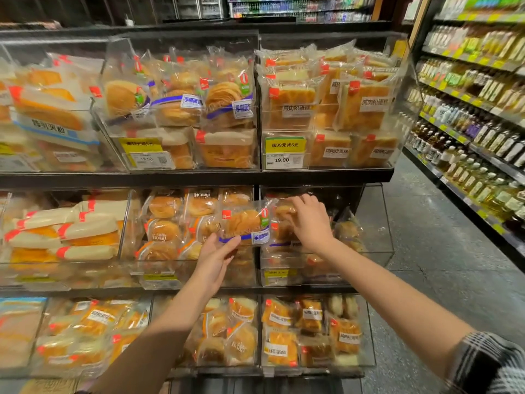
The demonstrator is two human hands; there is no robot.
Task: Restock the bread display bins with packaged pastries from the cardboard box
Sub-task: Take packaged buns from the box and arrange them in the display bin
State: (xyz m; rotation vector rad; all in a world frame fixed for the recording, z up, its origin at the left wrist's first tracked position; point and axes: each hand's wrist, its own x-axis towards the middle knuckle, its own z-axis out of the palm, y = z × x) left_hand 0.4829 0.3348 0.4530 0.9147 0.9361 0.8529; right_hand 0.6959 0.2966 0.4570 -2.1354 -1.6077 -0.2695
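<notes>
Clear acrylic bins line three tiers of a supermarket bread display, and the risks run left to right across the middle tier. At far left, white-wrapped loaves point(85, 231) lie stacked and out of play. In the centre bin point(159, 264), round buns point(164, 220) are heaped close to the front lip, just beside the left hand point(214, 258), which reaches up with palm open and fingers loosely spread under a blue-banded pastry pack point(245, 224). The hand props the pack rather than clamping it, so the slick film could slide off the fingertips and drop onto the buns or over the lip. The pack hovers over the divider between the centre bin and the right bin point(380, 245), so it could land in the wrong compartment. Further right, the right hand point(311, 220) curls its fingers over another pack point(284, 216) at the mouth of the right bin; pressing too hard could crush the soft pastry inside. No cardboard box is clearly in view. Bottled goods point(483, 143) fill the aisle shelving at far right, well apart.
</notes>
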